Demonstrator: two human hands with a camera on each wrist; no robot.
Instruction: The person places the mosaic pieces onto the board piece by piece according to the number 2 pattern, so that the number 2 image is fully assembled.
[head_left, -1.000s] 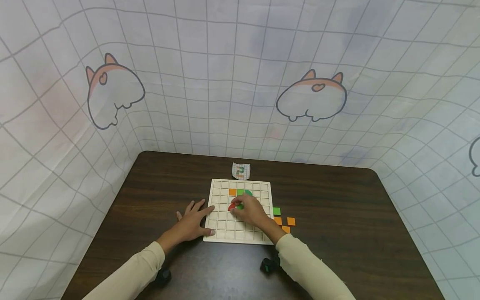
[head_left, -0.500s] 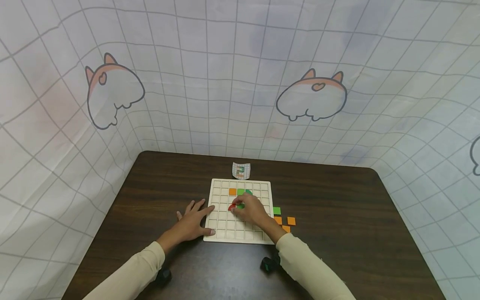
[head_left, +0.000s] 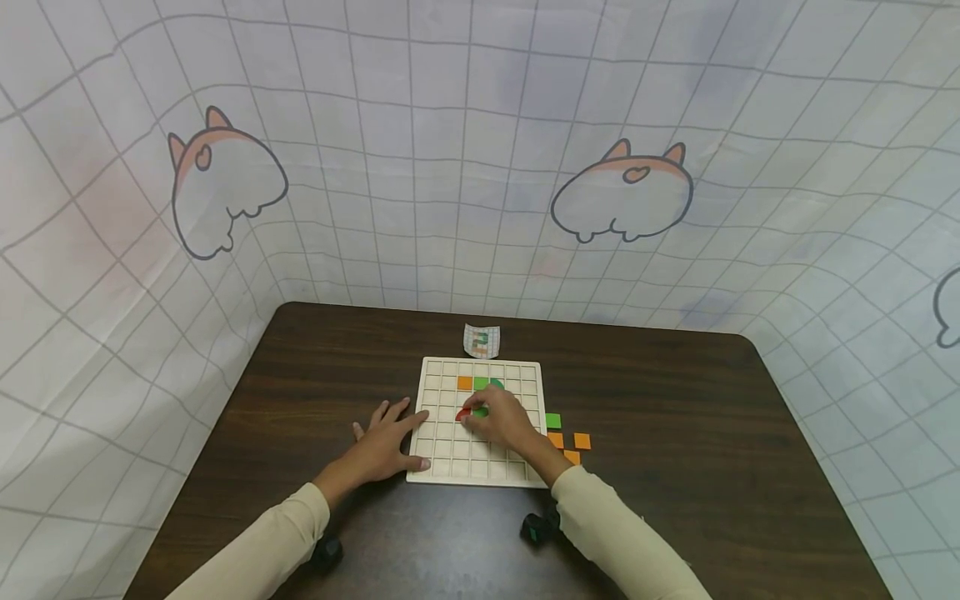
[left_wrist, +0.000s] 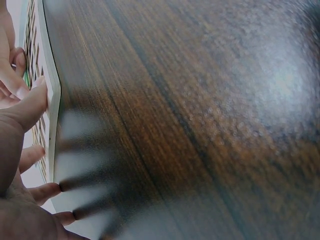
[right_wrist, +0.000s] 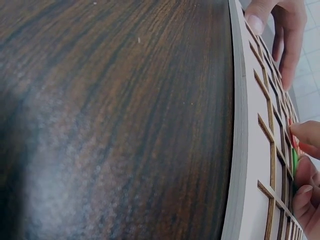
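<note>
A pale wooden grid board (head_left: 450,462) lies on the dark table. My right hand (head_left: 501,422) is over its middle, fingertips pinching a green piece (head_left: 480,412) beside a red piece (head_left: 462,414); the right wrist view shows the green piece (right_wrist: 294,162) between the fingertips. My left hand (head_left: 388,446) lies flat with fingers spread, forefinger and thumb touching the board's left edge (left_wrist: 52,100). An orange tile (head_left: 465,383), a green tile (head_left: 482,383) and a dark green piece (head_left: 498,384) sit in the board's upper rows.
Loose tiles lie right of the board: one green (head_left: 553,422), three orange (head_left: 582,442). A small pattern card (head_left: 482,341) lies behind the board. A gridded cloth backdrop (head_left: 480,167) surrounds the table's far and side edges.
</note>
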